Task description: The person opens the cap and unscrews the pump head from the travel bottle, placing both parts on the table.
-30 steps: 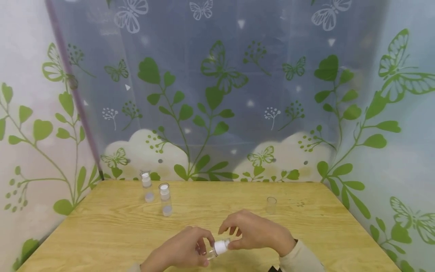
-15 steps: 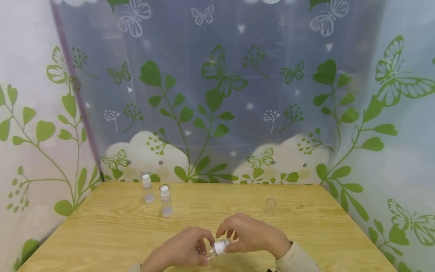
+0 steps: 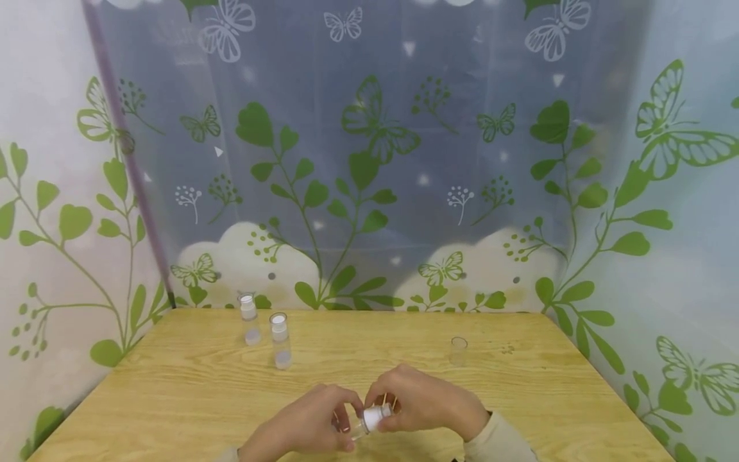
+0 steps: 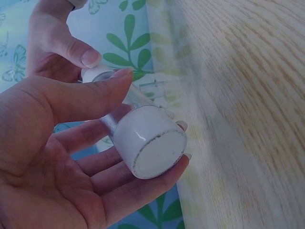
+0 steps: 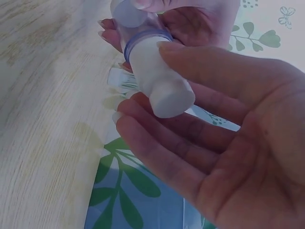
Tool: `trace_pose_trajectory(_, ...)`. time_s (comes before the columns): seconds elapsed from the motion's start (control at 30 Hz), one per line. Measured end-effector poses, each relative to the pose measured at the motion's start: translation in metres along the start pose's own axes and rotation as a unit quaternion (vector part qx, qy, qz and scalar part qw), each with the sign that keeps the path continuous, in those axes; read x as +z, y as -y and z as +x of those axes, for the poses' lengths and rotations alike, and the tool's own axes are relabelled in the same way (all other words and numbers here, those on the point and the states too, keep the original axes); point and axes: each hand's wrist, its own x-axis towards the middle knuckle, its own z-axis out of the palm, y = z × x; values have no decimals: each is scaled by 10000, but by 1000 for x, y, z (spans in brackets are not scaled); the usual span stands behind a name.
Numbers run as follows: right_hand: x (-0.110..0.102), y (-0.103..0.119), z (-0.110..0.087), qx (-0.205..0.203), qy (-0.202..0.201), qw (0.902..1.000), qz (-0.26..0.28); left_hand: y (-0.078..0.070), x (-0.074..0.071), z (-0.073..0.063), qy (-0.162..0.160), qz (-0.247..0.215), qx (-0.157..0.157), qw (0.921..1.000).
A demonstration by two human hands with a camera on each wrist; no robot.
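A leaf-and-butterfly curtain (image 3: 323,147) hangs behind a wooden table (image 3: 531,391). Over its near part, the left hand (image 3: 312,417) curls thumb and fingers round a tilted, clear-bodied bottle (image 3: 372,419), while the right hand (image 3: 427,401) pinches the bottle's white collar (image 5: 148,59) between thumb and fingers. 2 similar bottles (image 3: 280,341) stand upright at the table's far left, near each other; 1 clear cup (image 3: 458,353) stands at right

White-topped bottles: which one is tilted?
The white-topped bottle held between left hand and right hand; the far-left bottle and its neighbour stand upright on the table.
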Motion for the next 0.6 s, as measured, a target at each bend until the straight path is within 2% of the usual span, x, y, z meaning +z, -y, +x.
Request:
trace_pose_trajectory(0.23,4,0,2,100,-24,9999,6,2,1,-1,33,-69,-94,9999)
trace_pose_trajectory(0.6,3,-2,3,21,-151,9999,-54,0,-1,0,8,-108,14,9999)
